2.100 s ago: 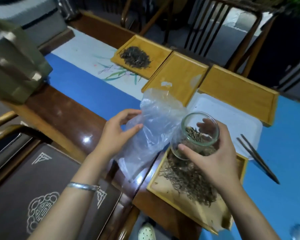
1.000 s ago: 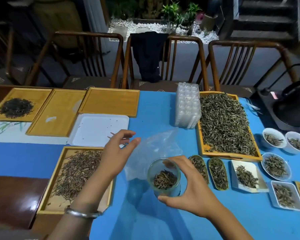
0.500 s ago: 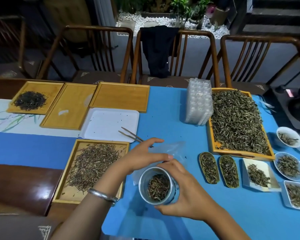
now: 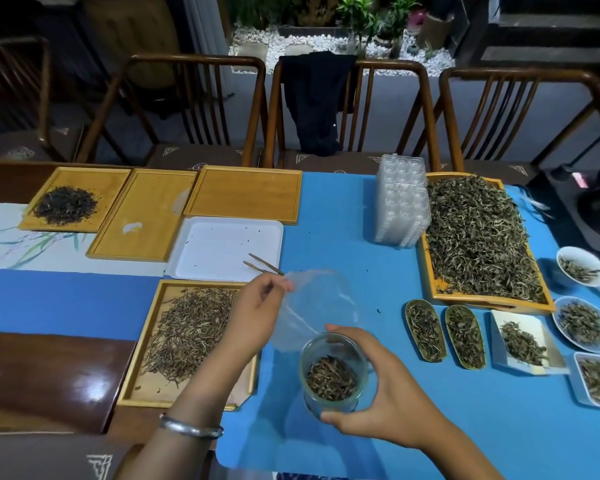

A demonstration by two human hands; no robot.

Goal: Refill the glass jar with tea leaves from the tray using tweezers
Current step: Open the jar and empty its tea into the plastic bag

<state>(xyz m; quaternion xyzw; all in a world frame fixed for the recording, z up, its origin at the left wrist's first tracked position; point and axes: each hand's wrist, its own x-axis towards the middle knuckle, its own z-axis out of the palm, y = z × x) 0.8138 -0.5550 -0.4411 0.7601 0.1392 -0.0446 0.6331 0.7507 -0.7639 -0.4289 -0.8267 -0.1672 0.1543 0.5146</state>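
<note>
The glass jar (image 4: 333, 375) stands on the blue cloth near the front, partly filled with brown tea leaves. My right hand (image 4: 392, 396) wraps around its right side. My left hand (image 4: 253, 313) pinches the top edge of a clear plastic bag (image 4: 319, 303) that lies just behind the jar. The tweezers (image 4: 262, 264) rest on the white tray (image 4: 222, 251), their near ends beside my left fingers. A wooden tray of thin brown tea leaves (image 4: 187, 334) sits left of the jar, partly under my left forearm.
A large tray heaped with green-grey leaves (image 4: 478, 237) sits at the right, with a stack of clear plastic blister trays (image 4: 400, 202) beside it. Small dishes and scoops of leaves (image 4: 465, 336) line the right front. Three wooden trays (image 4: 243, 194) lie at the back left; chairs stand behind the table.
The jar has been carried from over the leaf tray to the blue cloth and set down. My left hand has closed on the plastic bag's edge and lifted it slightly behind the jar.
</note>
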